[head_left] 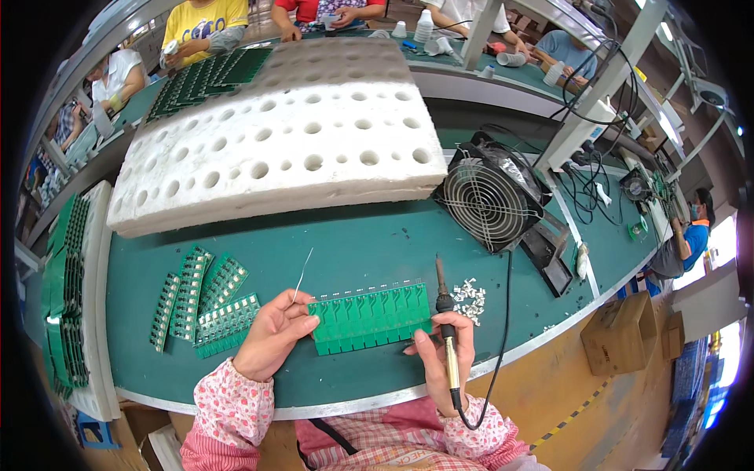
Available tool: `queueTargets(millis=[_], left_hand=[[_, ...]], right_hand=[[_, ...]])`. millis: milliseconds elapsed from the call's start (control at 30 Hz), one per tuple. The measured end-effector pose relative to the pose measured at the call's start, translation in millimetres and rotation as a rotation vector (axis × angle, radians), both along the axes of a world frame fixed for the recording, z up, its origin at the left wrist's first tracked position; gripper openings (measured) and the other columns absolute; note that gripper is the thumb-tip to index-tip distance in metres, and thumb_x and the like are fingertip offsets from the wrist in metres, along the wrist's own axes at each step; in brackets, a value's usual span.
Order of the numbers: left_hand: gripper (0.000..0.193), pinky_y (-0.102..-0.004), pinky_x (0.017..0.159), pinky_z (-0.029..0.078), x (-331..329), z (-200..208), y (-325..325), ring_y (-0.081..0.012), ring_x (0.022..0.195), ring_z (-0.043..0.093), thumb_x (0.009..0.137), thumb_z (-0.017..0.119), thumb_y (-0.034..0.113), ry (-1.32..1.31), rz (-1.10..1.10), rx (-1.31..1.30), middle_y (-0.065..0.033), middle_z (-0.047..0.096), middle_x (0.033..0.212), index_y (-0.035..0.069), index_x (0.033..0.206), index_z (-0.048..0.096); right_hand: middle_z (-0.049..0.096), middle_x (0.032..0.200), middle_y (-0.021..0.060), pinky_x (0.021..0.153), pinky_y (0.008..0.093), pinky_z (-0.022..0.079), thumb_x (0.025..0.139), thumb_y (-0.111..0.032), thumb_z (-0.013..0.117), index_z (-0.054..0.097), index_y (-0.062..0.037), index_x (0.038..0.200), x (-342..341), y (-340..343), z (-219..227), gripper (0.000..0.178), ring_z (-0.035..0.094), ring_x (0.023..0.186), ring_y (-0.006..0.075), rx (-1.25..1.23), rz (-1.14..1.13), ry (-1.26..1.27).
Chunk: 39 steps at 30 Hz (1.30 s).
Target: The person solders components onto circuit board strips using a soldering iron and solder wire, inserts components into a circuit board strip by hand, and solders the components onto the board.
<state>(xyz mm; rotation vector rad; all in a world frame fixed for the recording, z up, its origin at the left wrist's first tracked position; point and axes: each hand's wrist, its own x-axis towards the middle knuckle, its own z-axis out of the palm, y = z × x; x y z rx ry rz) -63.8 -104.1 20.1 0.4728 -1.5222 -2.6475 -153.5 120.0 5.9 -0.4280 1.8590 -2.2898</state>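
Printed lettering on a yellow shirt [206, 30] and a cardboard box [620, 337]. Left hand [271, 337]: thumb and fingers pinched on left end of green circuit board panel [369, 318], thin solder wire [302, 273] poking up from fingers. Right hand [448, 361]: curled round soldering iron [444, 304], tip up, thumb at panel's right end. Panel held over green worktable [149, 251] near front edge, long axis left-right, right end slightly farther out.
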Motion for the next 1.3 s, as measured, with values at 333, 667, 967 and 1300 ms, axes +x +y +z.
queueTargets(millis=[333,667,967,1300], left_hand=[[0.026,-0.0255,0.082,0.046,0.5,-4.5,3.5,-0.0111,0.089,0.056,0.085,0.061,0.0,0.038,0.034,-0.042,-0.0053,0.058,0.097,0.002,0.107,0.048],[0.026,-0.0207,0.068,0.045,1.2,-5.2,-0.8,-0.0077,0.081,0.056,0.084,0.064,0.003,0.028,0.059,-0.183,-0.0029,0.058,0.09,0.002,0.106,0.052],[0.025,-0.0203,0.068,0.046,14.3,19.2,11.2,-0.0083,0.076,0.058,0.085,0.065,0.008,-0.036,0.02,-0.204,-0.0027,0.058,0.089,0.0,0.107,0.056],[0.02,-0.0246,0.074,0.05,16.3,32.3,10.0,-0.0116,0.085,0.058,0.086,0.061,0.002,0.035,0.05,-0.361,-0.0079,0.059,0.099,-0.001,0.105,0.056]], right_hand=[[0.044,0.092,0.0059,0.062,0.0218,0.055,0.085,0.003,0.061,0.045,-0.0013,0.111,0.4,2.8,-4.5,0.031,0.055,0.069,0.0061,-0.022,-0.013,0.022],[0.044,0.092,0.0069,0.063,0.0233,0.056,0.084,0.004,0.061,0.044,-0.0009,0.111,-3.0,-0.1,-3.0,0.032,0.057,0.072,0.0084,-0.051,0.007,0.032],[0.047,0.089,0.0074,0.064,0.0262,0.057,0.083,0.005,0.061,0.043,-0.0007,0.108,6.8,9.8,3.3,0.032,0.057,0.073,0.0112,-0.11,0.04,-0.023],[0.046,0.095,0.0087,0.064,0.0234,0.056,0.08,0.01,0.062,0.044,0.001,0.105,1.5,10.7,-9.3,0.032,0.061,0.072,0.0117,-0.215,0.094,0.019]])
